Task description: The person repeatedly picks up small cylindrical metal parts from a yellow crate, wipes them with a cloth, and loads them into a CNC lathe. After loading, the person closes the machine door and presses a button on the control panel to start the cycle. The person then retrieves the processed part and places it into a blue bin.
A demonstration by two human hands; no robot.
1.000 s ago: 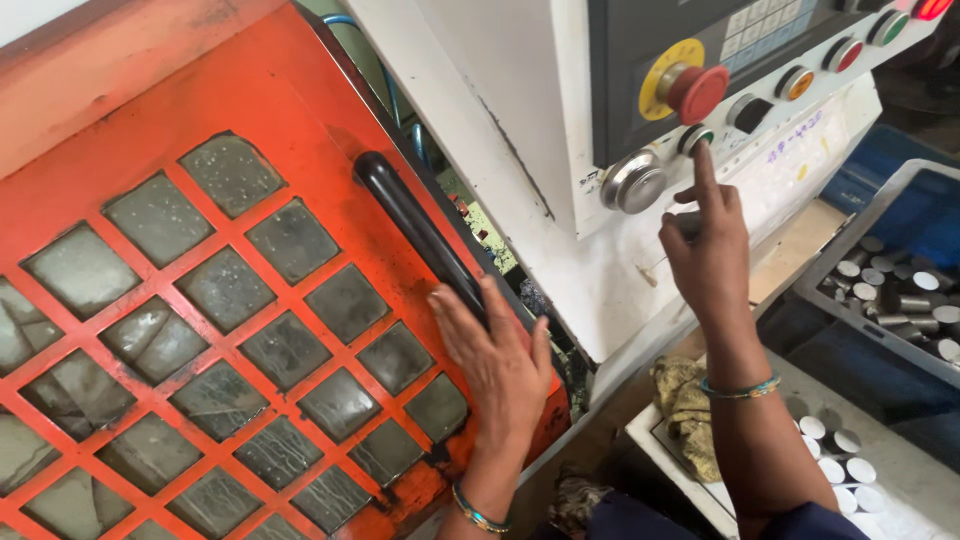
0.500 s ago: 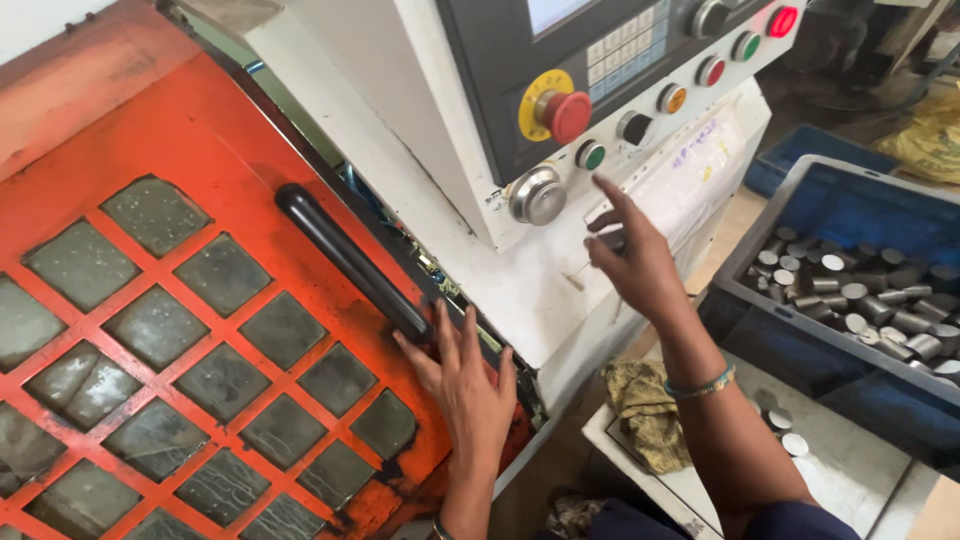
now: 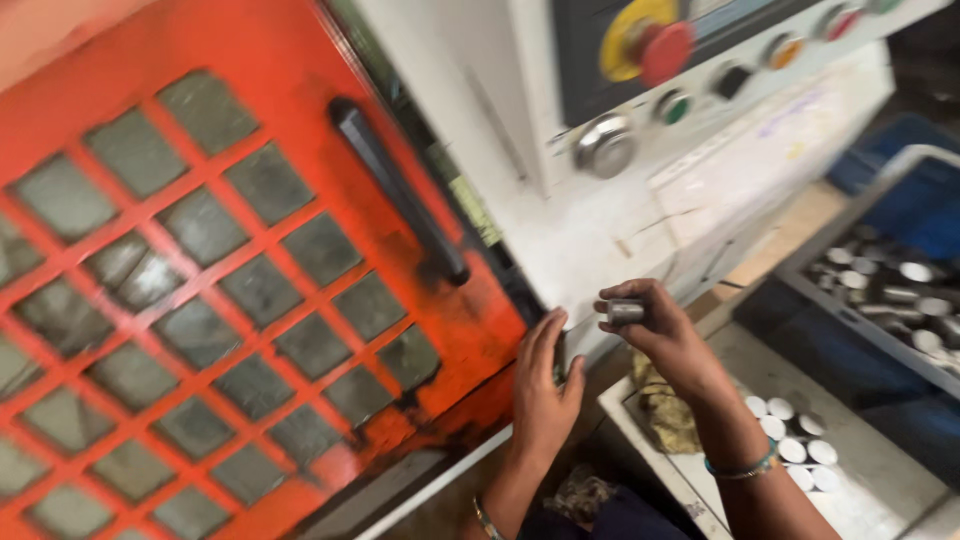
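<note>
Bare forearms, a thin teal bangle point(image 3: 742, 467) on the right wrist, a slim banded bangle point(image 3: 486, 519) on the left.

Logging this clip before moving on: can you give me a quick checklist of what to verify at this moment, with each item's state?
1. Right hand grips the small grey metal cylinder: ok, fingers closed around it.
2. Left hand rests flat against the edge of the orange grid-windowed machine door: ok.
3. Long black door handle free of both hands: ok.
4. Red round stop button on the control panel untouched: ok.
5. Door fully shut: cannot tell, the image is blurred.
6. Grey bin of metal cylinders within reach: cannot tell.
</note>
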